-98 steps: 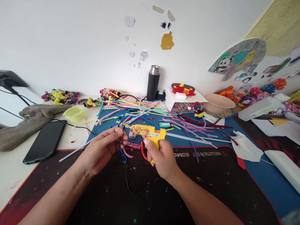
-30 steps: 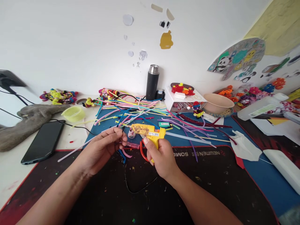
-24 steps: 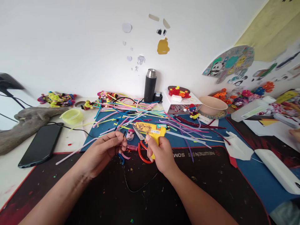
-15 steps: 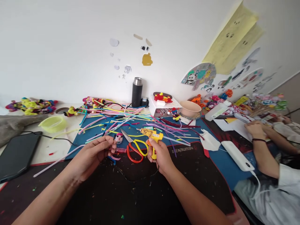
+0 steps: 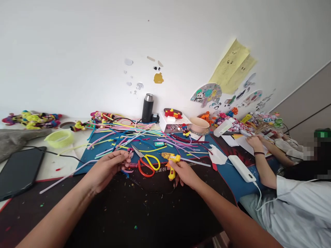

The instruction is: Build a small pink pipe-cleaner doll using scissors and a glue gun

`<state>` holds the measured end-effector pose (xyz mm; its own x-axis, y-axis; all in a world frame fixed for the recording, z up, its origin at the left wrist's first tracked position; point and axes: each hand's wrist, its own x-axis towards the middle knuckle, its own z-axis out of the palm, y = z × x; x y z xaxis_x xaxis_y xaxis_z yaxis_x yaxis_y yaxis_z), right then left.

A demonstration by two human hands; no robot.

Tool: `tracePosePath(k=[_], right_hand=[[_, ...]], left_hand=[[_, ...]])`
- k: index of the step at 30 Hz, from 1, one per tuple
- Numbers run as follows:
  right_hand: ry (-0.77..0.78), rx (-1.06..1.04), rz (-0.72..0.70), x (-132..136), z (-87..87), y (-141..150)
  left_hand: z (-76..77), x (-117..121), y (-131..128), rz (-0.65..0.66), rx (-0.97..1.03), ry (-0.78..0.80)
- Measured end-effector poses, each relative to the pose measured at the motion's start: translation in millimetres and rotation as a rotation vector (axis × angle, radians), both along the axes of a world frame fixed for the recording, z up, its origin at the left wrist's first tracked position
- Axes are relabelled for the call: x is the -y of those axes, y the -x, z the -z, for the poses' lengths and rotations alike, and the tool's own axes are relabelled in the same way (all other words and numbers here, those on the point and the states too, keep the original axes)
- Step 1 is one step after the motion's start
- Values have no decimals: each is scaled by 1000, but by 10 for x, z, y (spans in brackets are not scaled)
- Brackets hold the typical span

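Note:
My left hand is closed, thumb and fingertips pinching a small black piece that is now mostly hidden. Just beyond those fingertips sits a small pink-and-white figure head, partly covered. In my right hand is a yellow hot glue gun, its nozzle pointing left and a clear glue stick sticking out the back. Between my hands lie scissors with one red and one yellow handle, blades toward the upper left. The gun is low over the black mat, to the right of the scissors.
Many coloured pipe cleaners spread across the back. A black thermos, a white box and a beige bowl stand along the wall. A phone lies left. A co-worker's arm and a white power bank are right.
The view has swung right, bringing the co-worker into sight. My right hand has moved the glue gun away from my left hand, lower and to the right, uncovering the scissors.

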<state>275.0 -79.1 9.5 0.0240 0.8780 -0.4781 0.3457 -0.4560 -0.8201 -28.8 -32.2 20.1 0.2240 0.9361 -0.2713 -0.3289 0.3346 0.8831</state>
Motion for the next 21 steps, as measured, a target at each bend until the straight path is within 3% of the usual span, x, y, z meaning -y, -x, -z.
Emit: tracePosePath(k=[3, 6, 10, 14, 18, 21], right_hand=[[-57, 363, -174, 59, -93, -94], [-222, 524, -204, 122, -76, -156], [-308, 190, -155, 95, 99, 18], [-376, -218, -78, -75, 223, 511], [-371, -461, -15, -210, 183, 995], [-356, -567, -27, -249, 103, 1184]], left_hand=[[47, -8, 9, 21, 16, -13], [75, 1, 1, 45, 37, -28], [57, 27, -33, 91, 61, -6], [36, 46, -45, 100, 75, 19], [67, 45, -31, 128, 79, 28], [98, 37, -25, 142, 80, 33]])
